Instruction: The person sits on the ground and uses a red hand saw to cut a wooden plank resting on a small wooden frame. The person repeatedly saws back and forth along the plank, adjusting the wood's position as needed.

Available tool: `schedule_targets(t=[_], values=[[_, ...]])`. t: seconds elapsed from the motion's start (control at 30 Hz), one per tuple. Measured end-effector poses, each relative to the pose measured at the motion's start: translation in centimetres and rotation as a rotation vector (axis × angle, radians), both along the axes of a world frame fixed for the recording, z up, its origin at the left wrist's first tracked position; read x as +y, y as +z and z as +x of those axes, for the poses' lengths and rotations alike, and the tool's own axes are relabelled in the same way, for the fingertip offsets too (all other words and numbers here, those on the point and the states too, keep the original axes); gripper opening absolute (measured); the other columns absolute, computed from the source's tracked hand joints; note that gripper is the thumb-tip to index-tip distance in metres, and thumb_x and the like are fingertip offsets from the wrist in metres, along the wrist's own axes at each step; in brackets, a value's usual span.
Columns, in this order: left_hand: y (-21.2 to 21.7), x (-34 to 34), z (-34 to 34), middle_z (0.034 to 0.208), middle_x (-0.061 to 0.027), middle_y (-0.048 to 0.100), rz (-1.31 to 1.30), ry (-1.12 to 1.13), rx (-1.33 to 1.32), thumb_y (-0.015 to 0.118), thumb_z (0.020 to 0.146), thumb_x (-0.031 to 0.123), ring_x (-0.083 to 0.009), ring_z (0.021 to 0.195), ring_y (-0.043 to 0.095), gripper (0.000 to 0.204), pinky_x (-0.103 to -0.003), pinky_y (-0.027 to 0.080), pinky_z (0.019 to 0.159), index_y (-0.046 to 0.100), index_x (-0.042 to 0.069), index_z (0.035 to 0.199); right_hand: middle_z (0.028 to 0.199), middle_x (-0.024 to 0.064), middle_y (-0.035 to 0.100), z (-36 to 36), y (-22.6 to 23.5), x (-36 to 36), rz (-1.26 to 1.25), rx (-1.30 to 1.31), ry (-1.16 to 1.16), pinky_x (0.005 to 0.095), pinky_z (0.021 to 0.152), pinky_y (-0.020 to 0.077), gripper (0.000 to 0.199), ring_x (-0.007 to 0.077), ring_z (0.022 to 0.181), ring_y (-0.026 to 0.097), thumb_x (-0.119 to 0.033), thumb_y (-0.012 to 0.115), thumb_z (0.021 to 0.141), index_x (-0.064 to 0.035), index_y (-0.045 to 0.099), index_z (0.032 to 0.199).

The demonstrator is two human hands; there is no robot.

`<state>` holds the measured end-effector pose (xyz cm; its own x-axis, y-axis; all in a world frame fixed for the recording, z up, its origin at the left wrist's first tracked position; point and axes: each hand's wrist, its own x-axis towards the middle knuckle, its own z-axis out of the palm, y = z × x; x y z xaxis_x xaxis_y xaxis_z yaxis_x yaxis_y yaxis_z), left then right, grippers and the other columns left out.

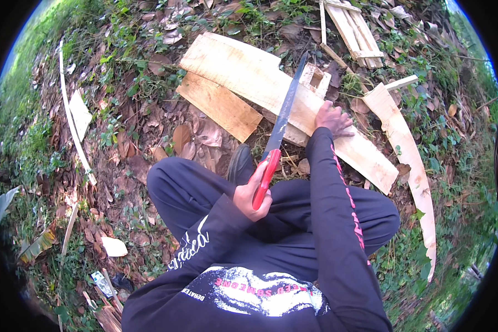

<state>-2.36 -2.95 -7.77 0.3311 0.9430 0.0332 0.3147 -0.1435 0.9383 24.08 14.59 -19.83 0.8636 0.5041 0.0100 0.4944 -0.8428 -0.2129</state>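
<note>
My left hand (253,193) is closed round the red handle of a handsaw (285,113). Its long dark blade points away from me and lies across a pale wooden board (232,62), with the tip past the board's far edge. To the right of the blade, my right hand (333,119) bears down on the same board with bent fingers. The board slants from far left to near right, and its near end reaches my right knee. Below its left part lies a shorter, darker board (220,105). A small wooden frame (314,80) sits against the board's far side.
A long, curved offcut (409,149) lies on the right. Slatted wood (355,30) rests at the far right. A thin strip (69,113) and a pale wood piece (114,247) are on the left. Dry leaves and green plants cover the ground. My dark shoe (240,165) is near the saw handle.
</note>
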Motion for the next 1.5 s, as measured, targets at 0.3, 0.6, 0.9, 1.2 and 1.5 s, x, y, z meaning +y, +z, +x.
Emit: schedule_targets(t=[0.3,0.6,0.9,1.2,1.5], values=[[0.0,-0.3,0.2,0.084,-0.0177,0.069,-0.101,0.032,0.011,0.061,0.082,0.0,-0.0321,0.06,0.068,0.076,-0.038,0.055,0.06,0.035,0.002,0.154,0.135,0.0168,0.06,-0.2,0.3,-0.2,0.003,-0.004,-0.003,0.0713,0.119,0.0098,0.055,0.0371,0.143,0.038,-0.052,0.047,0.093,-0.0096,0.072,0.118],[0.0,0.3,0.1,0.095,-0.0204,0.07,-0.1,0.008,0.053,0.06,0.083,0.001,-0.0308,0.063,0.07,0.075,-0.036,0.055,0.061,0.035,0.004,0.154,0.132,0.0182,0.061,0.0,-0.1,-0.1,0.072,-0.061,-0.045,0.071,0.119,0.0092,0.052,0.0383,0.139,0.04,-0.049,0.05,0.092,-0.0082,0.073,0.114],[-1.0,-0.1,0.9,0.142,-0.0223,0.054,-0.124,0.006,-0.039,0.048,0.081,-0.003,-0.016,0.08,0.054,0.079,-0.026,0.048,0.075,0.028,-0.001,0.157,0.135,0.0179,0.059,-0.5,1.6,0.1,0.163,0.04,-0.013,0.0702,0.12,-0.0006,0.053,0.0395,0.144,0.036,-0.048,0.047,0.094,-0.0043,0.071,0.113],[-0.3,0.2,1.2,0.135,-0.027,0.059,0.1,-0.028,-0.018,0.05,0.082,-0.004,-0.0288,0.098,0.064,0.077,-0.033,0.05,0.089,0.031,0.0,0.156,0.136,0.0178,0.058,-0.5,2.0,-0.8,0.176,0.071,-0.048,0.0686,0.121,-0.0019,0.055,0.0391,0.146,0.034,-0.046,0.048,0.094,-0.0021,0.07,0.116],[0.3,0.0,0.7,0.153,-0.0256,0.042,-0.136,-0.043,-0.029,0.045,0.081,-0.005,-0.031,0.134,0.048,0.078,-0.035,0.038,0.11,0.026,-0.005,0.157,0.137,0.018,0.058,-0.5,2.2,-0.6,0.152,0.062,-0.044,0.0697,0.121,-0.0026,0.053,0.0395,0.146,0.035,-0.046,0.045,0.095,-0.0032,0.068,0.117]])
